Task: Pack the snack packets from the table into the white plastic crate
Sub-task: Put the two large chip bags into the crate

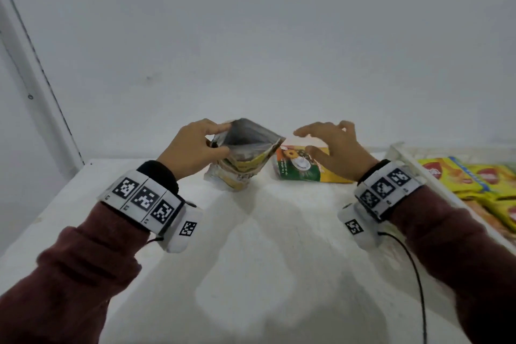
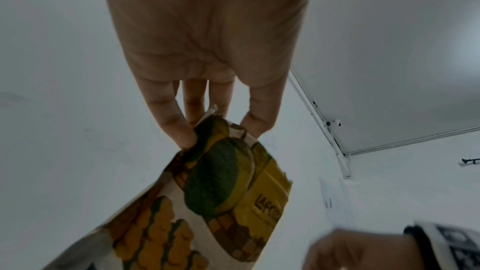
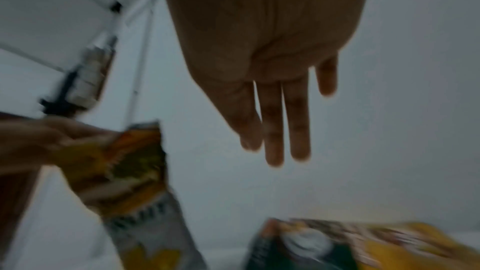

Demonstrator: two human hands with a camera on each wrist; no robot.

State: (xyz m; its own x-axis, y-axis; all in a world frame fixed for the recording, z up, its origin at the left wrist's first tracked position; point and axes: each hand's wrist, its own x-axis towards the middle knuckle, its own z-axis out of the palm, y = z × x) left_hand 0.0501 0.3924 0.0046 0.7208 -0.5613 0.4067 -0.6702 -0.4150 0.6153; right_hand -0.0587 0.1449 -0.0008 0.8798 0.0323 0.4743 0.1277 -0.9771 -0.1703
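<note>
My left hand [image 1: 216, 138] pinches the top edge of a yellow-and-white snack pouch [image 1: 241, 159], which stands on the white table [image 1: 265, 246] near its far edge. In the left wrist view the fingers [image 2: 182, 130] clamp the same pouch [image 2: 221, 182] at its upper corner. My right hand [image 1: 310, 141] hovers with straight, spread fingers over a flat yellow-and-green packet [image 1: 301, 169] and holds nothing. In the blurred right wrist view that packet [image 3: 363, 247] lies below the fingers [image 3: 272, 141]. The white plastic crate [image 1: 402, 155] sits at the right.
The crate holds several yellow-and-red snack packets [image 1: 474, 179]. A black cable [image 1: 416, 274] trails from my right wrist band across the table. A bare white wall rises right behind the table, and a door frame [image 1: 42, 70] stands at the left.
</note>
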